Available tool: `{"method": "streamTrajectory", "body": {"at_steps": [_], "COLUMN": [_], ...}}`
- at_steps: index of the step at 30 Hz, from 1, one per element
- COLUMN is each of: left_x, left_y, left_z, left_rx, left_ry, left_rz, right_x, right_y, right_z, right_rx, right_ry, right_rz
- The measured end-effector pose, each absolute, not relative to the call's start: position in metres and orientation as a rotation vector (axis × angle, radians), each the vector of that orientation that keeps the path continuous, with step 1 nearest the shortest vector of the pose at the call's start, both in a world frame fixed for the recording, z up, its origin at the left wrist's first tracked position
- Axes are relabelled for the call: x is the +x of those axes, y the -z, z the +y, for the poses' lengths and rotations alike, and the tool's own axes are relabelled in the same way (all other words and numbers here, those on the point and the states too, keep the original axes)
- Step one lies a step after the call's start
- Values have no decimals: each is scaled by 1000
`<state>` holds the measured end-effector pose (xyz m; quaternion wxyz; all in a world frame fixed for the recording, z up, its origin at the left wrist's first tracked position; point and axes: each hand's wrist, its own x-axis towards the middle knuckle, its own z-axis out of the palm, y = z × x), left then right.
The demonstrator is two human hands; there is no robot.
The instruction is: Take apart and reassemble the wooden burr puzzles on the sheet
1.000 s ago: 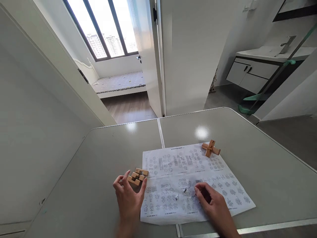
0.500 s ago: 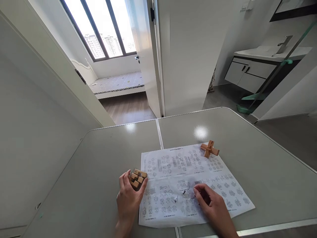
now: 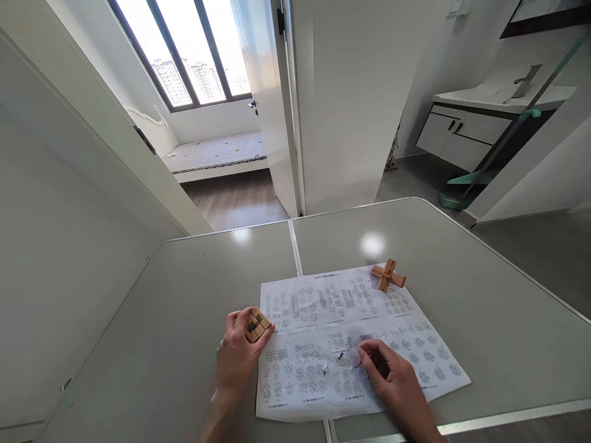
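Observation:
My left hand grips a small wooden interlocking block puzzle between thumb and fingers, just off the left edge of a printed sheet. Its top face, a grid of light wood blocks with dark gaps, is tilted toward me. Over the lower right of the creased instruction sheet, my right hand rests with curled fingers, thumb and index tip close together. Whether anything sits in that pinch cannot be made out. A wooden cross-shaped burr puzzle lies on the sheet's top right corner.
The grey-green table has a pale seam running down its middle and a raised light rim. Beyond it stand an open door, a bed under a window, and a washbasin cabinet at the right.
My left hand has turned the block puzzle, so a flatter, squarer face now shows in place of the uneven stepped side. My right hand holds its pose. The view has shifted slightly.

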<state>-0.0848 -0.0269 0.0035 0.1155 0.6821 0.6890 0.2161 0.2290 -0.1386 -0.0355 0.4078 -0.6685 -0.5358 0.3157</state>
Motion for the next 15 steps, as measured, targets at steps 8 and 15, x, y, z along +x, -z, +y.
{"method": "streamTrajectory", "body": {"at_steps": [8,15], "left_x": [-90,-60], "left_y": [-5,-6], "left_z": [-25,-45], "left_rx": [2020,2058], "left_ry": [-711,-690], "left_rz": [1913,1615], "right_x": [229,226], "right_y": [35,34], "right_z": [-137,-138], "right_rx": [-1677,-1687], "right_ry": [-808,-800], "right_rz": [-1357,-1325]}}
